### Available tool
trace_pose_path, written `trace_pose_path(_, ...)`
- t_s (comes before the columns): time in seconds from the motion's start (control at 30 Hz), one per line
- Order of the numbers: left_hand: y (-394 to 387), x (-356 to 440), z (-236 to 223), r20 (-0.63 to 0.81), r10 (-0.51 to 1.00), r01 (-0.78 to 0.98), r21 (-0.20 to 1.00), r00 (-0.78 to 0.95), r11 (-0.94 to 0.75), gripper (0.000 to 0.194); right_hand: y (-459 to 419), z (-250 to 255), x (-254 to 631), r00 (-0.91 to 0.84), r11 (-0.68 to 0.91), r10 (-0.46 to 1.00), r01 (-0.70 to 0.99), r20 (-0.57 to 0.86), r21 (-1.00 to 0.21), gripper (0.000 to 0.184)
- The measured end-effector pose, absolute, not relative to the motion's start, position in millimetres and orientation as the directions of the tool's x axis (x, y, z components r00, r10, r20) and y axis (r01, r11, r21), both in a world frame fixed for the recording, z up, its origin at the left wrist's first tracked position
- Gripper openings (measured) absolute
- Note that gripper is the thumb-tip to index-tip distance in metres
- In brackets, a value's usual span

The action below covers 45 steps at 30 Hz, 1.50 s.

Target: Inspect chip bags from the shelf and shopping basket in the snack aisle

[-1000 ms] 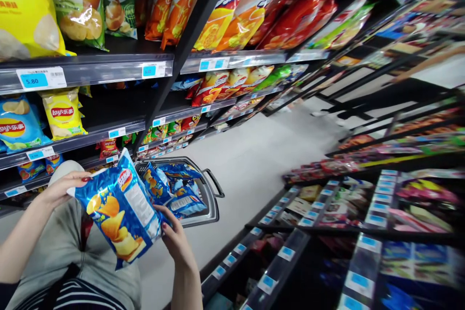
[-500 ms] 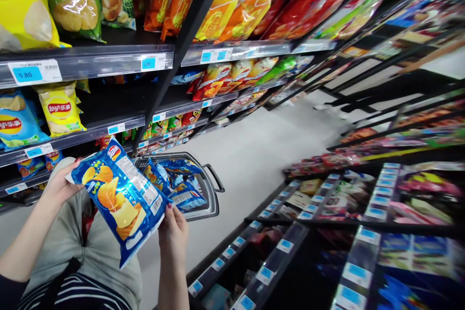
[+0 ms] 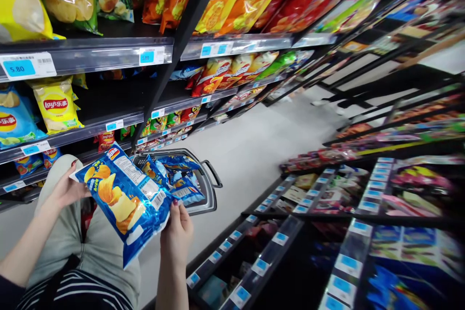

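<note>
A blue bag of chips [image 3: 125, 198], printed with ridged chips and a barcode, is held tilted above my lap between both hands. My left hand [image 3: 69, 186] is closed on its upper left corner. At the right edge, near the barcode, my right hand [image 3: 177, 225] pinches the bag between thumb and fingers. Just beyond the bag a grey shopping basket [image 3: 209, 198] stands on the floor, partly covered by it. Several blue snack bags [image 3: 185, 186] lie inside the basket.
Shelves on the left carry yellow Lay's bags [image 3: 54, 104], orange bags [image 3: 210, 77] and price tags [image 3: 27, 67]. A grey floor aisle [image 3: 247, 140] runs ahead. On the right stand low display bins [image 3: 269, 252] with packaged goods. A blurred person's dark leg [image 3: 385, 89] shows farther off.
The bag has shifted slightly right and turned a little flatter, both hands still on it. The whole view has moved slightly, with the shelves sitting a bit higher and further left.
</note>
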<state>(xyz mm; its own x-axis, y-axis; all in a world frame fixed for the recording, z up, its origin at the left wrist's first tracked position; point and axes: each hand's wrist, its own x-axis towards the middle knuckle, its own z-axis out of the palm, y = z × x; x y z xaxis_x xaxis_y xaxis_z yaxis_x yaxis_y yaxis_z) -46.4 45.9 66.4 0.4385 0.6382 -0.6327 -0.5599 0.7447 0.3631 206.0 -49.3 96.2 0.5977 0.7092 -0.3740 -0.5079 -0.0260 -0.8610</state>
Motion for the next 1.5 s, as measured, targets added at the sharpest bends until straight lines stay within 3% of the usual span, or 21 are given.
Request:
trace_pose_path(0.17,27.6,-27.9,62.3,-0.497,0.790,-0.777,0.311,0.358,0.548,0.075,-44.2,86.4,200.4,0.517,-0.097,0.753,-0.523,-0.406,-0.847,0.037)
trace_pose_path(0.37,25.3,-19.9,83.6,-0.304,0.944,-0.864,0.431,0.130,0.258,0.095,-41.2,63.3,197.7,0.435,-0.194,0.712,-0.631,-0.550,-0.751,0.030)
trace_pose_path(0.43,24.4,-18.6,89.6,-0.274,0.960,-0.831,0.519,0.060,0.200,0.086,-40.2,57.8,195.5,0.408,-0.212,0.704,-0.660,-0.581,-0.721,0.028)
trace_pose_path(0.57,22.7,-11.3,98.3,-0.244,0.960,-0.680,0.728,-0.138,0.087,0.041,-40.2,54.0,183.5,0.389,-0.186,0.696,-0.714,-0.603,-0.675,0.029)
trace_pose_path(0.7,23.9,-4.2,105.0,-0.171,0.925,-0.618,0.782,-0.339,-0.082,0.023,-49.3,57.7,160.7,0.367,-0.076,0.750,-0.779,-0.551,-0.623,0.032)
trace_pose_path(0.77,24.8,-3.2,107.2,-0.187,0.907,-0.615,0.783,-0.377,-0.095,0.022,-58.2,61.0,149.5,0.280,-0.110,0.798,-0.803,-0.533,-0.586,0.031)
trace_pose_path(0.87,25.5,-3.4,109.0,-0.213,0.885,-0.603,0.793,-0.413,-0.091,0.026,-72.5,64.5,137.9,0.080,-0.290,0.826,-0.789,-0.558,-0.541,0.034)
trace_pose_path(1.0,27.4,-2.8,111.6,-0.184,0.849,-0.544,0.827,-0.496,-0.139,0.026,-84.3,64.6,131.4,-0.051,-0.396,0.853,-0.712,-0.520,-0.580,0.034)
trace_pose_path(1.13,33.8,-5.5,114.5,-0.201,0.819,-0.525,0.840,-0.538,-0.139,0.024,-84.2,66.4,130.7,0.027,-0.357,0.860,-0.682,-0.510,-0.638,0.028)
trace_pose_path(1.27,44.7,-13.3,111.5,-0.246,0.800,-0.505,0.859,-0.548,-0.082,0.023,-84.4,76.7,130.3,0.034,-0.312,0.864,-0.748,-0.503,-0.587,0.035)
trace_pose_path(1.5,61.2,-17.8,107.7,-0.369,0.850,-0.661,0.749,-0.376,0.033,0.026,-107.6,82.9,117.9,0.088,-0.257,0.891,-0.712,-0.446,-0.654,0.027)
